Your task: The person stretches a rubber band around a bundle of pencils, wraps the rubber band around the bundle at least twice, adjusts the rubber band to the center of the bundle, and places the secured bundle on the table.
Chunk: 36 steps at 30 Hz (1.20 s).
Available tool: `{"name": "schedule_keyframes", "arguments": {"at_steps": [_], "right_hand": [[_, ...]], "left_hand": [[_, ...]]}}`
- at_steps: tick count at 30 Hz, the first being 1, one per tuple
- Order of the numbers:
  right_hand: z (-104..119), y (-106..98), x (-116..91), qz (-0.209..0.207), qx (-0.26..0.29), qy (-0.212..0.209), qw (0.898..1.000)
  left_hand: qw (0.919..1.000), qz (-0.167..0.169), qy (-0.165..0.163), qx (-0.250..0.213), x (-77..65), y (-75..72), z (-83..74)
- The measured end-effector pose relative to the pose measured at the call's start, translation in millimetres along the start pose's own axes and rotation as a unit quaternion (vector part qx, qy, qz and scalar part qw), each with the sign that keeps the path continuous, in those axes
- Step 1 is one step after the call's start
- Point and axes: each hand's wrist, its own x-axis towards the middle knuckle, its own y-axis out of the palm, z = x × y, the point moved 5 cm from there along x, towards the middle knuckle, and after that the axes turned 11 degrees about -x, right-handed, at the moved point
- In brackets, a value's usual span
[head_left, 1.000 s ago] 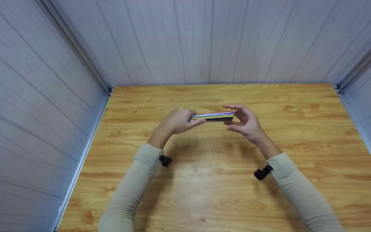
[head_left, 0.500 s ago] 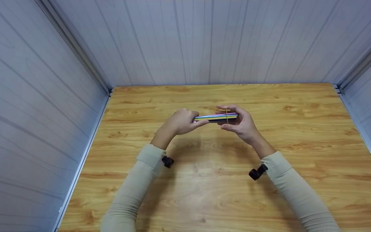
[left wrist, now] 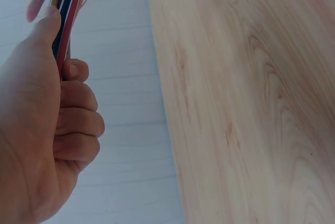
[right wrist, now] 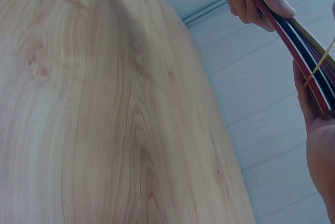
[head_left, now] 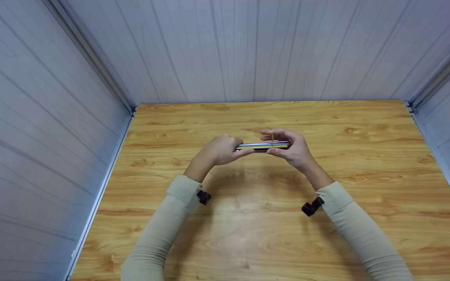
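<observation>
My left hand [head_left: 221, 150] grips one end of a bundle of slim coloured sticks that look like pencils [head_left: 260, 146], held level above the table. Red, black, maroon and gold sides of the sticks [right wrist: 303, 51] show in the right wrist view. Around the other end curves my right hand [head_left: 297, 152], its thumb over the near side and its fingers behind. A thin yellow rubber band [head_left: 272, 136] is stretched across those fingers and loops around the bundle. In the right wrist view the band [right wrist: 316, 69] crosses the sticks slantwise near their blunt ends.
Beneath both hands lies a wood-grain table [head_left: 248, 218]. White panel walls [head_left: 233, 50] stand behind it and at both sides. Small black cameras [head_left: 204, 197] are fixed at the cuffs of the light sleeves.
My right hand has moved left, bringing the rubber band from the bundle's right end farther along it. Its thumb has come up against the bundle. The left hand has shifted slightly right and down.
</observation>
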Motion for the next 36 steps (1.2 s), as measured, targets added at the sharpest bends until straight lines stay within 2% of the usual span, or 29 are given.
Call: {"name": "schedule_keyframes", "arguments": {"at_steps": [4,10,17,23,29,36], "right_hand": [[3.2,0.0,2.9,0.006,-0.028,0.002,1.0],[7.6,-3.5,9.0,0.023,-0.001,0.003,1.0],[16.6,-8.3,15.3,0.027,0.005,-0.043,0.999],[25.3,-2.5,12.7,0.045,-0.023,-0.083,0.995],[35.0,5.0,4.7,0.066,-0.056,-0.123,0.989],[42.8,10.7,-2.5,0.09,-0.055,-0.161,0.981]], "left_hand": [[1.0,0.002,0.004,0.008,-0.8,2.0,0.3],[0.9996,0.021,0.008,0.018,-1.3,5.9,1.2],[0.9991,0.028,0.013,0.031,-0.1,10.0,0.4],[0.9989,0.011,0.004,0.045,-0.3,10.4,5.2],[0.9979,-0.013,-0.016,0.061,-1.1,7.6,18.6],[0.9977,-0.032,-0.04,0.044,-1.1,1.2,25.2]]}}
